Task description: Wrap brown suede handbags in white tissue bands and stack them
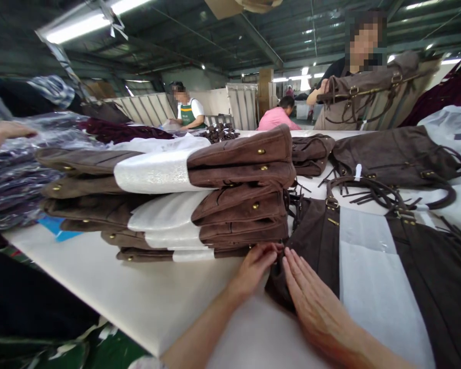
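A dark brown suede handbag (315, 241) lies flat on the table at the right, a band of white foam sheet (369, 261) wrapped around its middle. My left hand (255, 264) has curled fingers pinching this bag's left edge, close to the lower corner of the stack. Flat along the same edge lies my right hand (311, 292), its fingers stretched out and touching the bag. To the left rises a stack of folded brown bags (242, 164), with white foam wraps (153, 171) around their middles. The handbag's looped handles (388, 187) point away from me.
More brown bags (395, 154) lie behind on the white table (169, 302). Plastic-wrapped items (15, 174) are piled at the left, where another person's hand (11, 133) reaches in. Across the table a co-worker (353, 77) holds up a brown bag (369, 95). Other people work farther back.
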`<state>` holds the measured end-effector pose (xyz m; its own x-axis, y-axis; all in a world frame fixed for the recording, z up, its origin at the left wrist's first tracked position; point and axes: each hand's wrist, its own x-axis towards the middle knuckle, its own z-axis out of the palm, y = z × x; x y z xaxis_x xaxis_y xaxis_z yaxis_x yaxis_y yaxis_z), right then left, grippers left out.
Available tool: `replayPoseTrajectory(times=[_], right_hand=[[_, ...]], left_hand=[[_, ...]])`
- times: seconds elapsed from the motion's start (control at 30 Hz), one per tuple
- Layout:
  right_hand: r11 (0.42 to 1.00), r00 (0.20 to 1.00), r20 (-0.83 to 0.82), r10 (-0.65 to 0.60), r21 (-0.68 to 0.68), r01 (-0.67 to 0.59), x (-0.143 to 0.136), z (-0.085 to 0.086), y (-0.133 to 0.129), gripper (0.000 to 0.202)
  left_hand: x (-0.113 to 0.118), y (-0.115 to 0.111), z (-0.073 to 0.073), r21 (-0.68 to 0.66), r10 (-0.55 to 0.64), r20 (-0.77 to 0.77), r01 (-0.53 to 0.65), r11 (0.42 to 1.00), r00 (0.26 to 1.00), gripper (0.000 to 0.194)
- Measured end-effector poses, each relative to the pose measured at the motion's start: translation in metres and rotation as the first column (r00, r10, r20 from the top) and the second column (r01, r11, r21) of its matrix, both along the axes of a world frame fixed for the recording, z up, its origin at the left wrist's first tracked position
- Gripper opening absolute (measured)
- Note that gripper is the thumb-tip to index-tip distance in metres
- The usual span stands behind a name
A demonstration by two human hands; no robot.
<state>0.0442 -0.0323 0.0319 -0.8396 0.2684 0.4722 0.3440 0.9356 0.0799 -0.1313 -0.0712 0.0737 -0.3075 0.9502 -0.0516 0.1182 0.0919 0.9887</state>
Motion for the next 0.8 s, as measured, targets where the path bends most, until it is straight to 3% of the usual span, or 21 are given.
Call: replayPoseTrajectory(times=[0.1, 0.2, 0.3, 0.4, 0.53, 0.67, 0.8], right_hand=[[1.0, 1.0, -0.014, -0.002, 0.021, 0.002, -0.001, -0.002, -0.002, 0.074], [0.999, 0.998, -0.055, 0.017, 0.043, -0.014, -0.001, -0.009, -0.006, 0.075], [0.998, 0.992, -0.112, 0.058, 0.041, -0.054, 0.001, -0.018, -0.006, 0.08], [0.99, 0.98, -0.146, 0.139, -0.018, -0.143, 0.004, -0.019, -0.001, 0.084], [0.94, 0.973, -0.029, 0.229, -0.253, -0.229, 0.012, 0.006, 0.003, 0.084], [0.846, 0.968, 0.099, 0.231, -0.511, -0.149, 0.007, 0.035, 0.007, 0.088], [0.765, 0.963, 0.069, 0.261, -0.624, -0.163, 0.004, 0.051, 0.011, 0.09]], left_hand=[[0.004, -0.029, 0.014, 0.029, 0.089, -0.227, -0.085, 0.996, 0.97, 0.024], [0.02, -0.041, 0.023, -0.053, 0.072, -0.436, -0.106, 0.993, 0.897, 0.023], [0.035, -0.037, 0.018, -0.065, 0.116, -0.533, -0.177, 0.982, 0.838, 0.023], [0.034, -0.033, 0.006, -0.06, 0.165, -0.485, -0.222, 0.973, 0.859, 0.026], [0.022, -0.04, -0.005, -0.11, 0.149, -0.361, -0.201, 0.973, 0.92, 0.02], [0.001, -0.034, -0.011, -0.148, 0.117, -0.221, -0.152, 0.977, 0.968, 0.021], [-0.006, -0.022, -0.016, -0.139, 0.081, -0.363, -0.14, 0.98, 0.928, 0.029]])
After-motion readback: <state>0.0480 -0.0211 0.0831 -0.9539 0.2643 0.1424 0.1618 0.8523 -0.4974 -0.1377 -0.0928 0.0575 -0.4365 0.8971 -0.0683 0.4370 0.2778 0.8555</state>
